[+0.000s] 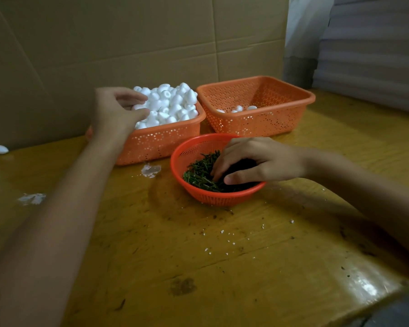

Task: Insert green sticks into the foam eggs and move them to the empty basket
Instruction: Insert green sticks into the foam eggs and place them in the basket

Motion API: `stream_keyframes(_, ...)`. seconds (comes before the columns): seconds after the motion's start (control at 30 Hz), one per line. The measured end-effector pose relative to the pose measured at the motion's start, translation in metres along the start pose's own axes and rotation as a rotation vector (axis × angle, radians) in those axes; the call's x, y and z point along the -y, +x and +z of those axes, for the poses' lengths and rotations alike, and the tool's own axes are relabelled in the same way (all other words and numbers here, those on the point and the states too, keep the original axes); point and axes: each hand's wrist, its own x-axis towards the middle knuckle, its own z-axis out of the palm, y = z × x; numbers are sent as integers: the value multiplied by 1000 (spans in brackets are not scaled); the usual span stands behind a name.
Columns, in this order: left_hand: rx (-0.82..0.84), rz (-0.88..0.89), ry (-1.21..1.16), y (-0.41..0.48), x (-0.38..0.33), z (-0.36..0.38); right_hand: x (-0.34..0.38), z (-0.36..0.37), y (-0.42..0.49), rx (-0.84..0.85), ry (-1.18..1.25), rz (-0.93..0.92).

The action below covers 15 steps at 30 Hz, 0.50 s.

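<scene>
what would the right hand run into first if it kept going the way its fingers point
The green sticks: the right hand points left and down into the round red basket, fingertips seemingly touching the pile. Depth is hard to judge.

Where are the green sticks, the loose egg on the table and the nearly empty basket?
Green sticks (200,172): head view, middle of the visible pile.
Loose egg (0,149): head view, its centre.
Nearly empty basket (253,127): head view, front wall.
</scene>
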Motion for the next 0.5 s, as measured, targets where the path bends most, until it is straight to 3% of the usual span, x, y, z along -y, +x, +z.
stream_keyframes(0.1, -45, -20, -195, -23, -13, 5, 0, 0, 0, -1, 10, -10)
stream_keyframes(0.2, 10, -49, -424, -46, -32, 9, -2, 1, -1, -8, 28, -24)
stream_keyframes(0.37, 129, 62, -489, -90, -48, 11, -3, 0, -1, -8, 58, -54)
stream_keyframes(0.5, 154, 10, -632, -119, -50, 16, -5, -3, -1, 11, 114, -94)
